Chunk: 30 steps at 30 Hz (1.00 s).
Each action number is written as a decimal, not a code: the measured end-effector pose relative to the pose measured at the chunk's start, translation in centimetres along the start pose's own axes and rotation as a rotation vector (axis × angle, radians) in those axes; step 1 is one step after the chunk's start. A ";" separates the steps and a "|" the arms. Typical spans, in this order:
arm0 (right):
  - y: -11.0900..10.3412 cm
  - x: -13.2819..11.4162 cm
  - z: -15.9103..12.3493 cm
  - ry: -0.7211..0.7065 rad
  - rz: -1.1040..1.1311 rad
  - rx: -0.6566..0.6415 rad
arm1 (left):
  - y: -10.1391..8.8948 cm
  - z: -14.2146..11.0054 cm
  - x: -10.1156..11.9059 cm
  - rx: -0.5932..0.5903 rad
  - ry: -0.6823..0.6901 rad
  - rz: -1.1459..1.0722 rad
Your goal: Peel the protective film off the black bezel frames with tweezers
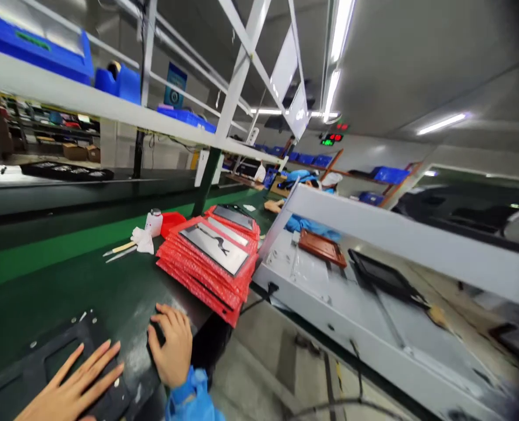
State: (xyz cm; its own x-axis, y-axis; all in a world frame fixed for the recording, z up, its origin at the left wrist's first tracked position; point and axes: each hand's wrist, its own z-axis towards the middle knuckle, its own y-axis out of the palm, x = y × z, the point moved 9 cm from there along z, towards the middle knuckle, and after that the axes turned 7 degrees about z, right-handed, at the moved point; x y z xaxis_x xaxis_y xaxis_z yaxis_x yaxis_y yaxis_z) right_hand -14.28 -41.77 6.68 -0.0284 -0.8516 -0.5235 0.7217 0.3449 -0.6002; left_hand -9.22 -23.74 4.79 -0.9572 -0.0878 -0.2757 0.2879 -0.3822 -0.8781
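My left hand [83, 383] lies with spread fingers over a black plate-like frame [26, 374] that has recessed openings and small metal dots, at the lower left. My right hand [171, 345], in a blue sleeve, rests on the dark green bench top [123, 286] by its edge. Its fingers are slightly curved, the thumb stands apart, and nothing shows in it. Beyond this hand is a stack of red bubble-wrap sheets [202, 275]. On top of the stack lies a flat grey panel with a dark border [215, 247] and a black strip across it.
Behind the stack are a red tray [171, 223], a white bottle [154, 221], a crumpled white cloth [143, 240] and tweezers-like tools [121, 251]. A white metal cart [312, 298] stands right, carrying a brown tray [322, 247]. A co-worker in blue [309, 225] is farther back.
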 end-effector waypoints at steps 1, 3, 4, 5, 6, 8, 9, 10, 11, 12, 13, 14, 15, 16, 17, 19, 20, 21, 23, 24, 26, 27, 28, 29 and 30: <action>0.0 -0.1 0.1 0.024 0.019 -0.002 | 0.0 -0.1 0.0 -0.047 0.003 -0.011; 0.1 0.0 0.3 0.065 0.053 -0.003 | -0.1 -0.3 -0.2 -0.107 0.002 -0.003; 0.2 0.1 0.4 0.078 0.067 0.005 | 0.0 -0.4 -0.2 -0.125 0.004 -0.009; 0.3 0.3 0.4 0.091 0.075 0.017 | 0.0 -0.4 -0.3 -0.135 0.004 -0.021; 0.3 0.4 0.3 0.101 0.082 0.029 | 0.1 -0.5 -0.3 -0.140 0.003 -0.041; 0.4 0.6 0.3 0.116 0.093 0.049 | 0.2 -0.5 -0.5 -0.152 -0.003 -0.079; 0.4 0.6 0.3 0.120 0.099 0.056 | 0.3 -0.5 -0.6 -0.151 -0.006 -0.088; 0.4 0.7 0.3 0.122 0.107 0.060 | 0.3 -0.5 -0.7 -0.149 -0.009 -0.089; 0.4 0.7 0.3 0.123 0.114 0.063 | 0.3 -0.5 -0.7 -0.150 -0.010 -0.083; 0.4 0.7 0.3 0.124 0.122 0.065 | 0.4 -0.5 -0.7 -0.149 -0.005 -0.073; 0.4 0.7 0.3 0.125 0.128 0.066 | 0.4 -0.5 -0.7 -0.148 0.001 -0.061; 0.4 0.7 0.3 0.125 0.132 0.066 | 0.4 -0.5 -0.7 -0.150 0.006 -0.053; 0.5 0.7 0.3 0.126 0.133 0.064 | 0.5 -0.5 -0.7 -0.153 0.007 -0.051; 0.5 0.7 0.3 0.128 0.132 0.063 | 0.5 -0.5 -0.7 -0.154 0.002 -0.055; 0.5 0.8 0.3 0.131 0.128 0.061 | 0.5 -0.5 -0.8 -0.153 -0.006 -0.064; 0.5 0.8 0.3 0.134 0.115 0.059 | 0.4 -0.4 -0.8 -0.146 -0.020 -0.086; 0.5 0.8 0.3 0.135 0.107 0.059 | 0.4 -0.4 -0.8 -0.144 -0.022 -0.094; 0.5 0.8 0.3 0.133 0.099 0.059 | 0.3 -0.3 -0.8 -0.140 -0.021 -0.098; 0.5 0.8 0.4 0.129 0.085 0.056 | 0.3 -0.3 -0.8 -0.148 -0.015 -0.096; 0.5 0.8 0.4 0.127 0.081 0.055 | 0.3 -0.3 -0.8 -0.150 -0.015 -0.092; 0.5 0.8 0.4 0.126 0.083 0.057 | 0.1 -0.3 -0.9 -0.132 -0.009 -0.080; 0.4 0.7 0.4 0.127 0.091 0.061 | 0.0 -0.3 -0.9 -0.124 -0.003 -0.077; 0.3 0.7 0.4 0.129 0.103 0.068 | 0.0 -0.3 -0.9 -0.121 0.006 -0.079; 0.2 0.6 0.4 0.133 0.115 0.076 | 0.0 -0.3 -0.9 -0.117 0.015 -0.084; 0.2 0.6 0.4 0.136 0.127 0.082 | 0.0 -0.3 -0.9 -0.116 0.020 -0.090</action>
State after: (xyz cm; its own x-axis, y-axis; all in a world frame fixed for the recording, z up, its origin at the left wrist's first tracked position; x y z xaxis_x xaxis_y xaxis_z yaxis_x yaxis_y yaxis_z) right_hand -13.92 -42.34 6.48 -0.0231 -0.7403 -0.6718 0.7789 0.4079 -0.4763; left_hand -8.34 -23.42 4.97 -0.9789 -0.0388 -0.2006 0.2034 -0.2788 -0.9385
